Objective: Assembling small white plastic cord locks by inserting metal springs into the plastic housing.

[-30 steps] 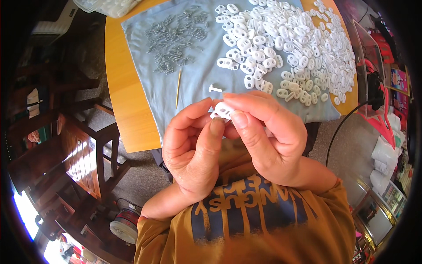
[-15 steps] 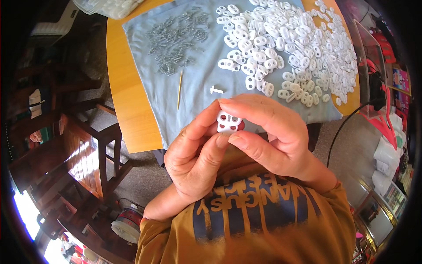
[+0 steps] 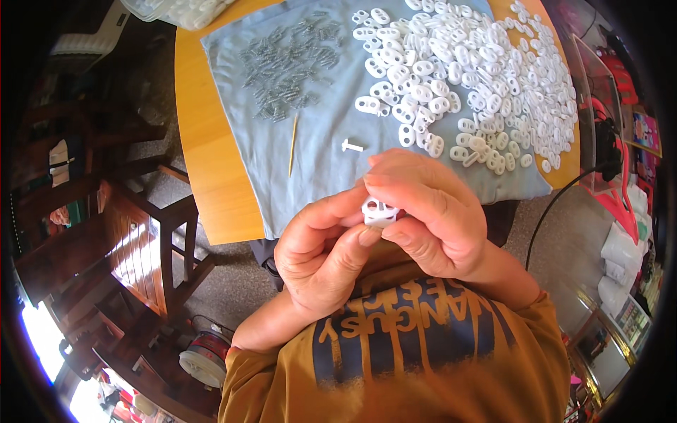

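Both my hands are closed on a small white plastic cord lock with two holes, held in front of my chest at the near edge of the cloth. My left hand pinches its left side between thumb and fingers. Across from it, my right hand grips the right side, its fingers curled over the top. Just beyond my fingertips lies a small white T-shaped plastic piece. A thin yellowish stick rests on the cloth farther left.
A blue-grey cloth covers much of the wooden table. Many small metal springs are spread at its far left. White two-hole cord lock parts are heaped at the far right. A clear container stands at the far left corner.
My hands have shifted slightly right and down with the cord lock. It is tilted differently and appears more compact, and my right fingers have drawn closer around it.
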